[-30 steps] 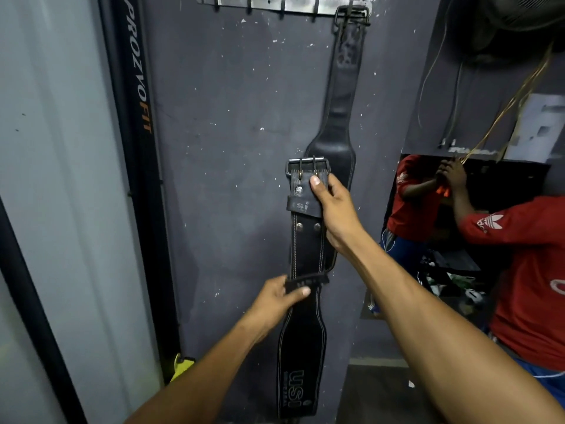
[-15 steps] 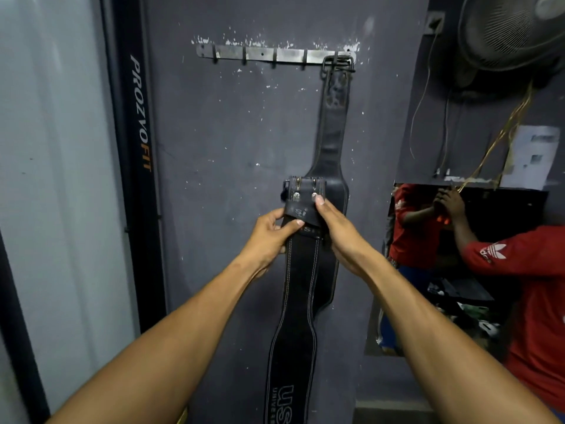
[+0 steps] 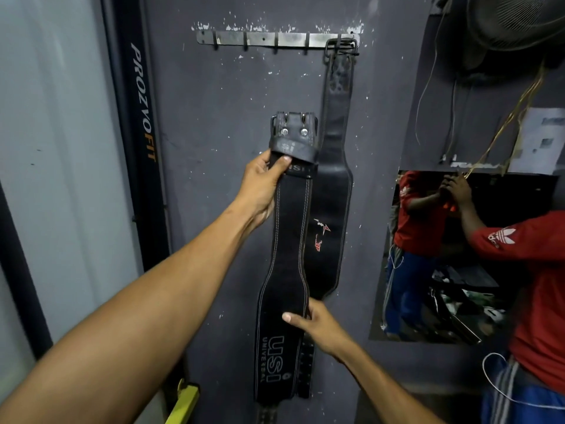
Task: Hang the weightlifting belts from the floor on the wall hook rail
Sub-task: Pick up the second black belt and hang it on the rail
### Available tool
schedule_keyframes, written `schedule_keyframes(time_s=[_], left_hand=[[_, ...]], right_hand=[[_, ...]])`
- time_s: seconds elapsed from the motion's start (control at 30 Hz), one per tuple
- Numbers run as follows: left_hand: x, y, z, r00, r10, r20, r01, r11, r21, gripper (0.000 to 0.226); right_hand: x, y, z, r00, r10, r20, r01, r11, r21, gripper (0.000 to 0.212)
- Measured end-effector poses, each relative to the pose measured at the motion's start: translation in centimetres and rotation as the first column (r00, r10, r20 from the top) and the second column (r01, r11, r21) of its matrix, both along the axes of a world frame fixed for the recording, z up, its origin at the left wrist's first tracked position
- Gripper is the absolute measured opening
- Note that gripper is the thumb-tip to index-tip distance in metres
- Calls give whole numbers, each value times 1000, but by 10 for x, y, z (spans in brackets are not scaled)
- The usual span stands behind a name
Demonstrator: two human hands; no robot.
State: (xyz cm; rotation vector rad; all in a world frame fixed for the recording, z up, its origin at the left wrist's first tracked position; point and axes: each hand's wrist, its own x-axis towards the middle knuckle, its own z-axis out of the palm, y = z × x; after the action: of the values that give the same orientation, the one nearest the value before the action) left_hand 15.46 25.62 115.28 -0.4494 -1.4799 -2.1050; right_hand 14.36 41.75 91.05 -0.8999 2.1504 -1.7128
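Both my hands grip the USI belt (image 3: 290, 228) (left hand (image 3: 260, 185) near buckle, right hand (image 3: 318, 324) lower); next, lift its buckle onto a free hook on the rail (image 3: 263, 39).

Black USI belt (image 3: 287, 240) upright; second belt (image 3: 333, 166) on rail (image 3: 263, 38)

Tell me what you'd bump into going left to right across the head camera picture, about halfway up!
Black post with PROZVOFIT lettering → left hand → USI belt it grips → belt hanging from the hook rail → mirror → person in a red shirt.
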Motion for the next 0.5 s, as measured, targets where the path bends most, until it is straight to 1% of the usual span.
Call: schedule_keyframes(time_s=[0.07,0.1,0.17,0.23,0.3,0.37,0.43,0.5], left_hand=[[2,-2,-5,1000,-14,10,14,1000,23,19],[3,-3,-8,1000,-25,19,25,999,38,18],[4,-3,-14,998,-48,27,47,997,53,18],[4,-1,-18,997,-67,24,65,996,58,19],[5,1,-23,995,-92,33,89,994,68,19],[7,6,-28,992,-112,51,108,991,73,21],[9,10,-28,992,-111,61,107,992,69,21],[9,11,-22,994,-94,57,90,994,69,17]], right_hand=[[-1,-1,3,1000,8,1,-8,1000,30,40],[-4,-2,10,1000,3,-10,-3,1000,5,42],[-13,-9,37,998,-22,-55,17,996,-84,38],[-19,-19,76,992,-65,-109,43,980,-192,26],[-21,-28,122,984,-102,-145,50,944,-327,18],[-22,-32,162,973,-139,-184,49,905,-423,17],[-21,-31,179,965,-152,-214,40,892,-450,18],[-17,-26,165,970,-130,-205,37,914,-404,20]])
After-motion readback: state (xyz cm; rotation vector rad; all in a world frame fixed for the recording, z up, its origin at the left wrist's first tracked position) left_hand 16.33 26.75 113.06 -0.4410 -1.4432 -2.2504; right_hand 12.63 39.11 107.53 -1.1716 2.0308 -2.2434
